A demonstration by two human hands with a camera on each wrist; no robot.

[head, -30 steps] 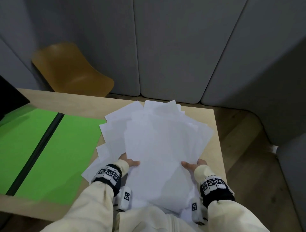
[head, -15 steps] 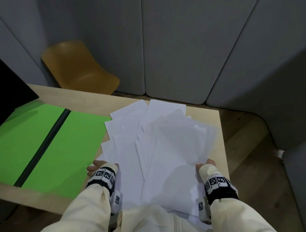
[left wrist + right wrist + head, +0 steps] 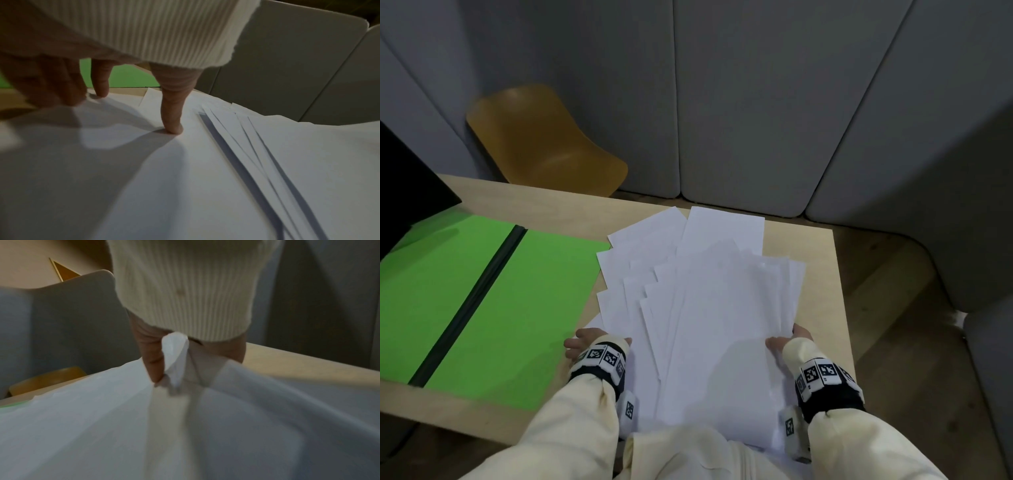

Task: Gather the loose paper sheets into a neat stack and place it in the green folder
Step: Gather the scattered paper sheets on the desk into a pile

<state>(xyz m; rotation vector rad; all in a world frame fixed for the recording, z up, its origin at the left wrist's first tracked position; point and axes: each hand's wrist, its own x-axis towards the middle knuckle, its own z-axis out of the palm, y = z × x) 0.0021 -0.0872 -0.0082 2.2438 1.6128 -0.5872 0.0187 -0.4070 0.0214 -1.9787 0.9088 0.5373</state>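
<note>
Lying fanned and overlapping on the pale wooden counter, the loose white paper sheets spread just beside the open bright-green card folder, on the side away from its dark centre spine; the nearest sheet corners touched or overlapped the folder's edge, and none of the sheets lay inside it; the left hand rested at the sheets' edge nearest the folder, its fingers straight and pointing down, one fingertip pressing on the top of a flat sheet and the others touching the paper's edge, so this grip was spread and held nothing; the right hand sat at the edge of the sheets farthest from the folder, its thumb on top and fingers beneath, the grip closed in a pinch on a bunched part of the sheets, which rose slightly there in the blurred right wrist view; both cream ribbed sleeves carried black bands with square printed markers; beyond the folder stood a mustard-yellow moulded chair against grey padded wall panels.
</note>
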